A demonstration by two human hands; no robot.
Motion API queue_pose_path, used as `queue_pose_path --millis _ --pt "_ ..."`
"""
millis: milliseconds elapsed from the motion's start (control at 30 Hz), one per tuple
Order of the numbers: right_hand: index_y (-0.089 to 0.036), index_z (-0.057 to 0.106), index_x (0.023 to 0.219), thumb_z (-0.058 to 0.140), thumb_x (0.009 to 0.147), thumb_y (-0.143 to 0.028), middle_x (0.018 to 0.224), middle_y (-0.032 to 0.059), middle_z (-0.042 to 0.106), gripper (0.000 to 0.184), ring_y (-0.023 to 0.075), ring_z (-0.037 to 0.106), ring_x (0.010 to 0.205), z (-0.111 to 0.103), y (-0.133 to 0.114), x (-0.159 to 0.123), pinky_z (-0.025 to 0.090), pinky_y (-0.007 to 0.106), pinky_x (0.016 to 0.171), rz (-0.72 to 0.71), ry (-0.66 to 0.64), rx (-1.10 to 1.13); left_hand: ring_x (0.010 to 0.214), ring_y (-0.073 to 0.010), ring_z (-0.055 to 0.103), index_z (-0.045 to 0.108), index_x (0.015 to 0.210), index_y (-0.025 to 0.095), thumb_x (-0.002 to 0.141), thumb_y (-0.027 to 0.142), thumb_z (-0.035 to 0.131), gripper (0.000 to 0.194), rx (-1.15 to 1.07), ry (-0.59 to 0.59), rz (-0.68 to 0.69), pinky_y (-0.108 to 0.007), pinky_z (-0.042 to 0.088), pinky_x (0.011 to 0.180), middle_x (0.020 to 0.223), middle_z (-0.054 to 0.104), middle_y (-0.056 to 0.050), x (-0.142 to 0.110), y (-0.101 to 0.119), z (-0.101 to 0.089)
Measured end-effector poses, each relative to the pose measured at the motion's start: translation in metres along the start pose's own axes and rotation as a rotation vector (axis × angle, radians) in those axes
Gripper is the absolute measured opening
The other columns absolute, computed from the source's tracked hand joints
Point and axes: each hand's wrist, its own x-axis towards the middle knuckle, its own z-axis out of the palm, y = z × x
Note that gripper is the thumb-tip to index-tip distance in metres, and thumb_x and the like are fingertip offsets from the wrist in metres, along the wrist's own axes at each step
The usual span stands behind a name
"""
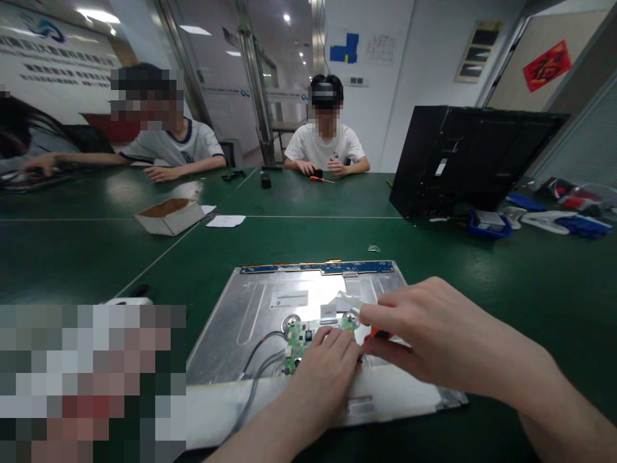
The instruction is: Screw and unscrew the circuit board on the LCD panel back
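Observation:
A silver flat display panel (222, 334) lies on the table in front of me, with a blue circuit strip (289, 269) along its far edge. On its back sits a green circuit board (301, 337) with dark cables on its left side. My left hand (332, 360) rests on this board, fingers stretched flat over its right part. My right hand (414, 328) is closed around an orange-handled screwdriver (380, 332); its tip is hidden. A translucent strip of film (351, 299) touches or lies just behind the right fingertips; I cannot tell which.
A black monitor housing (463, 161) stands at the right, near a blue tray (489, 224) and gloves (573, 223). An open white box (171, 217) and paper (225, 221) lie left. Across the table sit two people, one near another screwdriver (321, 179). The lower left is pixelated.

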Motion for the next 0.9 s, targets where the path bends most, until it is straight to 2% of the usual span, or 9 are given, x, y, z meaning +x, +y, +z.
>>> queue_pose_path --millis 200,400,900 --pt "-0.023 0.048 0.088 0.053 0.086 -0.02 0.079 -0.0028 0.062 0.006 0.013 0.047 0.059 -0.0013 -0.0027 -0.0013 0.021 0.028 0.051 -0.042 0.003 0.058 0.097 -0.0251 0.056 0.058 0.099 0.015 0.092 0.016 0.054 0.009 -0.021 0.023 -0.014 -0.043 0.041 0.092 0.101 0.063 -0.007 0.0011 0.0001 0.0005" --pt "-0.023 0.048 0.09 0.051 0.088 -0.023 0.078 -0.0024 0.063 0.003 0.0139 0.053 0.064 -0.0024 -0.0039 -0.0021 0.024 0.028 0.054 -0.046 -0.045 0.069 0.099 -0.026 0.055 0.057 0.101 0.015 0.093 0.016 0.053 0.009 0.009 0.043 -0.023 -0.044 0.041 0.092 0.104 0.062 -0.008 0.0014 0.0009 0.001" --pt "-0.022 0.05 0.09 0.05 0.088 -0.021 0.076 -0.002 0.062 0.002 0.0129 0.052 0.063 -0.0037 -0.0027 -0.0024 0.026 0.029 0.054 -0.063 -0.035 0.072 0.099 -0.0259 0.055 0.058 0.1 0.015 0.091 0.016 0.057 0.009 -0.014 0.0 -0.037 -0.043 0.042 0.092 0.104 0.062 -0.008 0.0019 0.0023 -0.0027"
